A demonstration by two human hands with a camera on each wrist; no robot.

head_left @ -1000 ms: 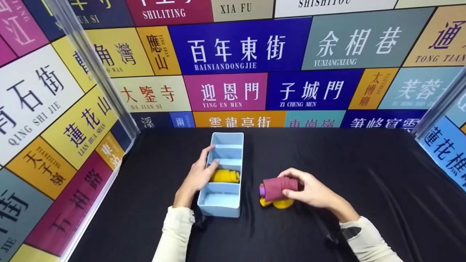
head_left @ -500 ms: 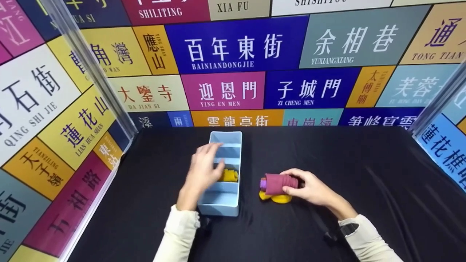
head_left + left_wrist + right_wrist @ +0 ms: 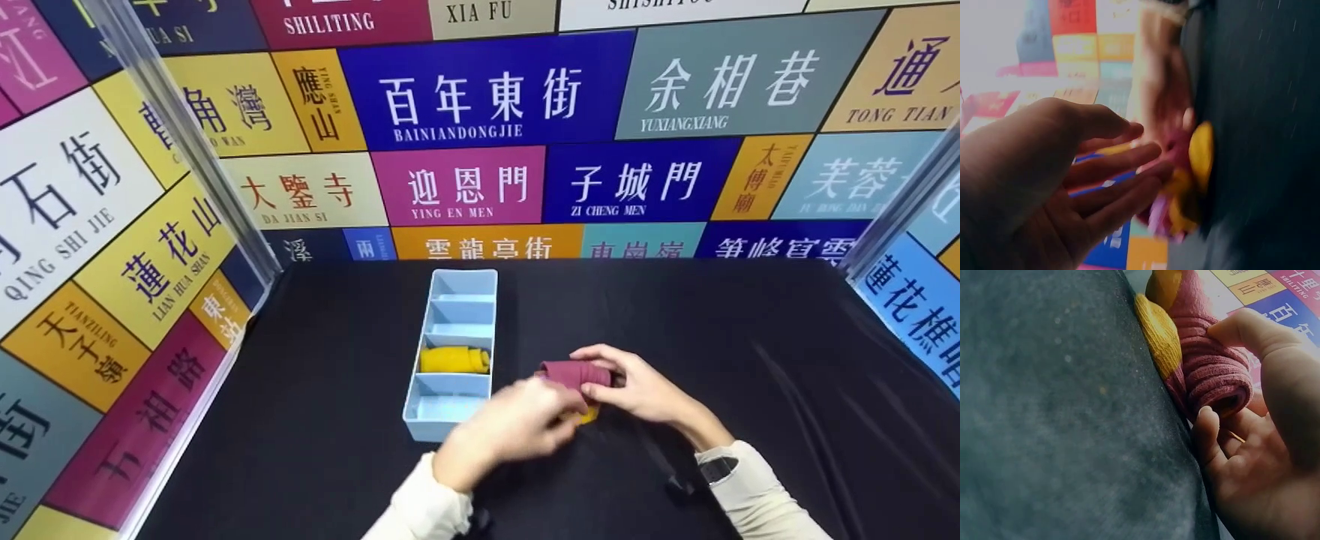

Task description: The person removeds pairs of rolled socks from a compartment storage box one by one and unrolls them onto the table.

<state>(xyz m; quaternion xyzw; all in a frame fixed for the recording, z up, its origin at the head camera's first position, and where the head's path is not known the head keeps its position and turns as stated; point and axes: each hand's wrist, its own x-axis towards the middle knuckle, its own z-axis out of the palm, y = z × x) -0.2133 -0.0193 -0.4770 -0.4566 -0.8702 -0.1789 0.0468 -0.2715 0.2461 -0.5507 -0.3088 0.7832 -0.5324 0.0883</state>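
- The maroon roll, ribbed and knitted, sits low over the black cloth, right of the box; a yellow part shows against its underside.
- The right hand holds its right end, thumb on one side and fingers curled round the other.
- The left hand, blurred from the head, covers the roll's left end there; its fingers are extended and slightly bent, with nothing between them. Whether they touch the roll I cannot tell.
- The pale blue box stands lengthwise, its four compartments running from near to far. The yellow roll lies in the second one from the near end.
- The box's near right corner is hidden behind the left hand, so that wall is the nearest obstacle.
- A strip of cloth separates the box from the maroon roll; more cloth extends right of the right hand and behind both rolls.
- The cloth ends at the wall of coloured signs, with a clear post at the left corner and another at the right.
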